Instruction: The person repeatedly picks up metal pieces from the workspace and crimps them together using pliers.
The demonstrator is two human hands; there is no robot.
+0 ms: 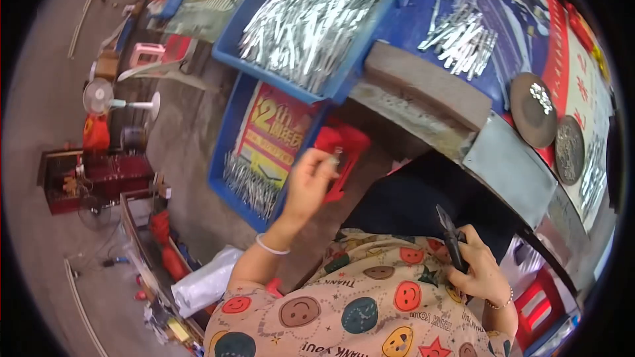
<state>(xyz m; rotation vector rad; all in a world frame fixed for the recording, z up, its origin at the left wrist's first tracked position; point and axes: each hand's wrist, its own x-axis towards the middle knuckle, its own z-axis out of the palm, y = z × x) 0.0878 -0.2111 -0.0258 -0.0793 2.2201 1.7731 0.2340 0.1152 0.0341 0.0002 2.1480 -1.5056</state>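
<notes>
My left hand [309, 186] is raised in front of a red plastic stool [347, 149], its fingers pinched on a small metal piece [337, 153] that is blurred and mostly hidden. Close to my lap, my right hand [477, 268] wraps round the dark handles of a pair of pliers [452, 238], jaws pointing up and away from me. Beyond my left hand, a blue tray [225, 46] holds a heap of thin silvery metal strips [311, 26]. A lower blue tray [215, 165] carries smaller metal pieces [251, 185] at its near end.
On the blue-covered table lies another pile of metal strips [463, 43]. A thick block [426, 82] and a grey metal plate [512, 158] line the table's edge. Two round dishes [529, 129] with small parts stand right. A white fan [99, 96] is on the left.
</notes>
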